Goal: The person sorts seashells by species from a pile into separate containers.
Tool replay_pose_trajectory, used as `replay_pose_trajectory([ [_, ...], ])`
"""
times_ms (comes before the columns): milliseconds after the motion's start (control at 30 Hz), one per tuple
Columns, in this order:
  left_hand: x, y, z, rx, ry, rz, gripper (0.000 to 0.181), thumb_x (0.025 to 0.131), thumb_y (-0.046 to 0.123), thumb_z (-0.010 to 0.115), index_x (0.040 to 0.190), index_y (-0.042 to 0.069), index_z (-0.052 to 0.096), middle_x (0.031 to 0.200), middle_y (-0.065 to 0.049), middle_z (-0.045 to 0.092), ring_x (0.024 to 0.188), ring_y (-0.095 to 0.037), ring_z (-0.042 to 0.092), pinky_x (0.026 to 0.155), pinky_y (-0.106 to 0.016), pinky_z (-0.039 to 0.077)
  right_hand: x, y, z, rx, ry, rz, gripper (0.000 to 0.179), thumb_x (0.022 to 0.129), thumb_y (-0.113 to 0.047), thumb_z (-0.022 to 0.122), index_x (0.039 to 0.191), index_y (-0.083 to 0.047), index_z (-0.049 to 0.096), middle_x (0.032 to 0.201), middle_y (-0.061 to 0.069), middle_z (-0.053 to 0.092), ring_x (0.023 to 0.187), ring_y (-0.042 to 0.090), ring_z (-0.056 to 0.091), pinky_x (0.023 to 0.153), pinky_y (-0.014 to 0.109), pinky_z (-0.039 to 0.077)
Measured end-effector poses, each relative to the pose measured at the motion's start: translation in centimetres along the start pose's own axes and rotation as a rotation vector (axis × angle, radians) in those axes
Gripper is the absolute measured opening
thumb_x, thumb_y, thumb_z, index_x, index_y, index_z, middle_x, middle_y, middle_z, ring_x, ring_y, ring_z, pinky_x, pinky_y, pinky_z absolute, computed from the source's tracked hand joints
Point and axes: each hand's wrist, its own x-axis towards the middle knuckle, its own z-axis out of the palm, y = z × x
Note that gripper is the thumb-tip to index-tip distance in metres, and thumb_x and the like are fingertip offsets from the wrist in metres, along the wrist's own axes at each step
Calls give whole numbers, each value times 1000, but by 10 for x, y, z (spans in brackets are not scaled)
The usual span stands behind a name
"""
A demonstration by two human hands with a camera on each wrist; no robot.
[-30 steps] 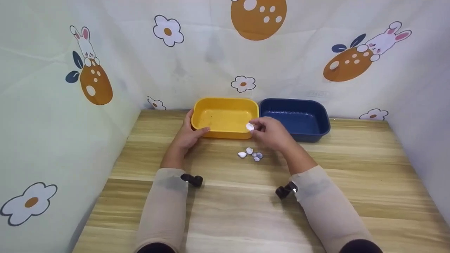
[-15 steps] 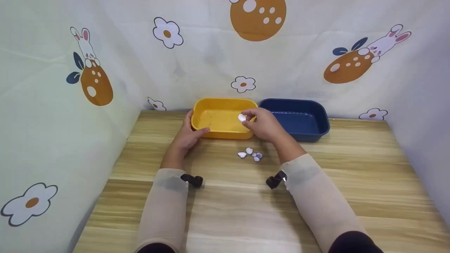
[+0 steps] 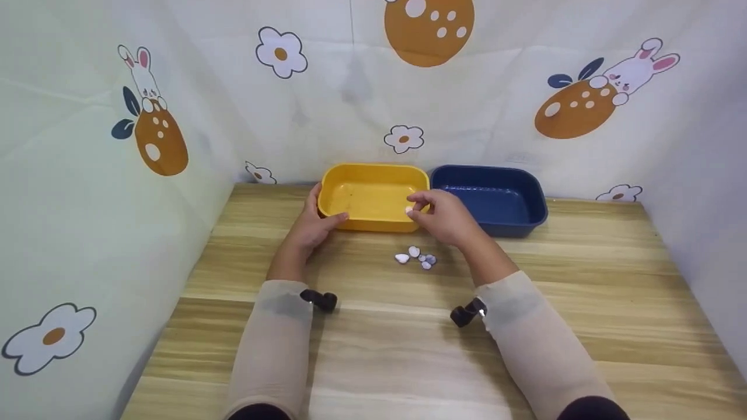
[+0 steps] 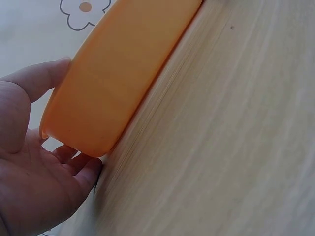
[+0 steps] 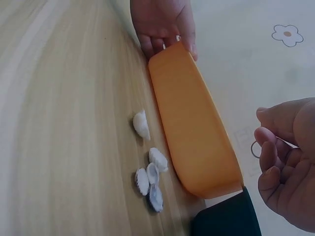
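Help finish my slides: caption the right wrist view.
Five shells lie on the wooden table beside the yellow bin, whose far end the left hand grips; right hand at frame right.

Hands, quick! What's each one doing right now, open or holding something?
Left hand: holding the yellow box by its end.
Right hand: open, holding nothing.

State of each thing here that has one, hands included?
Yellow tub: upright, open-topped.
Blue tub: upright, open-topped, partly hidden.
Left hand: gripping one end of the yellow tub.
Right hand: fingers loosely curled, nothing seen between the fingertips.
Single shell: by the right thumb, over or in the yellow tub; cannot tell which.
Five shells: lying loose on the table.
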Motion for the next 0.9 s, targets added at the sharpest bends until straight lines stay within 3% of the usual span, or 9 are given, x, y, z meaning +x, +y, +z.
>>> replay_pose_trajectory([
  [200, 0, 1, 1, 7, 4, -8, 113, 90, 29, 88, 172, 37, 10, 181, 4, 16, 166, -20, 21, 140, -42, 12, -19, 16, -9, -10, -13, -34, 36, 99, -22, 78, 134, -12, 75, 111, 6, 72, 98, 22, 61, 86, 31, 52],
  [467, 2, -1, 0, 18, 4, 5, 112, 92, 26, 85, 172, 34, 8, 181, 2, 17, 164, -21, 25, 139, -41, 14, -43, 35, -19, -22, -27, -36, 35, 98, -23, 79, 131, -11, 76, 108, 5, 73, 94, 22, 60, 83, 32, 51],
  [900, 3, 0, 3, 34, 17, -2, 112, 91, 27, 86, 172, 35, 9, 181, 0, 17, 166, -22, 21, 139, -43, 13, -44, 49, -17, 3, -59, -22, 36, 97, -20, 79, 131, -8, 75, 110, 6, 75, 99, 22, 65, 87, 29, 55],
])
